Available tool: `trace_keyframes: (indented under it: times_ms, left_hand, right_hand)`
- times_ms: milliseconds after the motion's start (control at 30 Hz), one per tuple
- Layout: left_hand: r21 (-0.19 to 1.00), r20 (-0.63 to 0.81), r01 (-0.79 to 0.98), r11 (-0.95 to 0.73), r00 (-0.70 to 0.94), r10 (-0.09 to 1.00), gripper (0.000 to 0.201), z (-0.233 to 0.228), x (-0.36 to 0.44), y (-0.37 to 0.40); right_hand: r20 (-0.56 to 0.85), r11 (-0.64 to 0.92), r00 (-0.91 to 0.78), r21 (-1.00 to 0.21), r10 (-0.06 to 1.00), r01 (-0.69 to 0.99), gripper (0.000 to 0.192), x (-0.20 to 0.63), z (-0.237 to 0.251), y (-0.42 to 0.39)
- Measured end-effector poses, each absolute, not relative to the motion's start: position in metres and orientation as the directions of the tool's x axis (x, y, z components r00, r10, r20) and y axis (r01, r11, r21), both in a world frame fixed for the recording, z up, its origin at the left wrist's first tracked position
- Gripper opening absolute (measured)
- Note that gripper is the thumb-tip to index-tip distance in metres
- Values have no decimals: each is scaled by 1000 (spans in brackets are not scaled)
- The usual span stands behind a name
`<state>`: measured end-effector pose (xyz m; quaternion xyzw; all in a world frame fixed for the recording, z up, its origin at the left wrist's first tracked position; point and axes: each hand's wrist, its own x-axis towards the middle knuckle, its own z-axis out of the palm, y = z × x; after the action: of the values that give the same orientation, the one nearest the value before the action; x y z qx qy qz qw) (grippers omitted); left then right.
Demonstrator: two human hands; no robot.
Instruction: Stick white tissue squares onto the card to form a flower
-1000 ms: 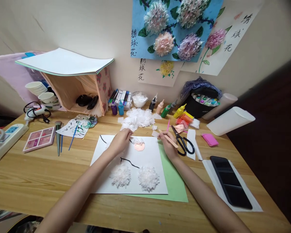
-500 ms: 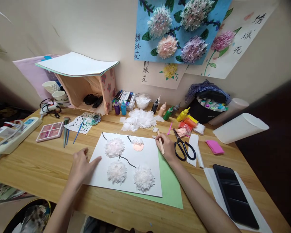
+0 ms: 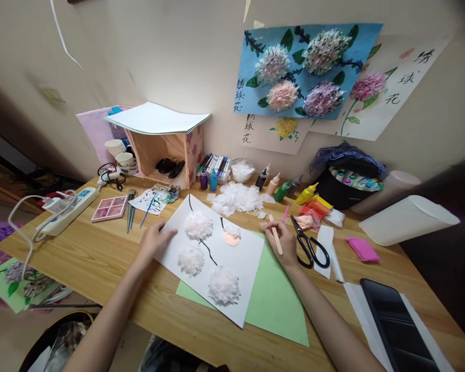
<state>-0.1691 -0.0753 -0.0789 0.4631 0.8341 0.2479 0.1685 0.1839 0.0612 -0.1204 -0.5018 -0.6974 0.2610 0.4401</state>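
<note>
Wooden stick [image 3: 276, 241] in right hand [image 3: 284, 243] grip; left hand [image 3: 152, 243] flat on white sheet [image 3: 217, 258]; tissue-filled bowl [image 3: 242, 170] behind.

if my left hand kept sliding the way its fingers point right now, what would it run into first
The left hand rests on the near-left edge of the white sheet, fingers pointing right and slightly away. Going straight on, it would probably meet the upper white tissue flower first, though depth is hard to judge.

White paper sheet [image 3: 238, 268] with black curved lines and white tissue pompoms [image 3: 198, 226], light green sheet [image 3: 273, 305] beneath, pale wooden stick [image 3: 276, 241], black-handled scissors [image 3: 309, 247], pink clay slab [image 3: 362, 249], yellow bottle [image 3: 306, 194], light wood-grain counter [image 3: 101, 258].
</note>
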Motion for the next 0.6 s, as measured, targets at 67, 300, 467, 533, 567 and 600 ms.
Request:
trace_keyframes:
  times_ms: [67,300,467,533,567,600]
  left_hand:
    - [580,-46,693,427,-496,867,36,-76,-181,-52]
    - [517,142,793,323,-452,881,31,-72,-202,-2]
    - [491,487,864,116,-382,785,28,-58,-138,-6]
    - [563,377,824,-57,-195,905,26,-55,-101,-3]
    - [588,315,803,-98,-116,942,26,-54,-85,1]
    - [608,259,784,-125,-47,965,26,-55,-72,6]
  right_hand:
    - [354,360,-93,-834,930,418,15,183,-119,60]
    - [269,299,-242,-950,932,94,20,164,-107,50]
    - [161,188,-467,-982,869,10,22,146,-102,63]
    - [154,181,-523,-983,838,0,23,138,-102,73]
    - [160,191,-544,-982,824,0,23,135,-103,79]
    - [169,203,-560,-979,811,-2,25,131,-103,83]
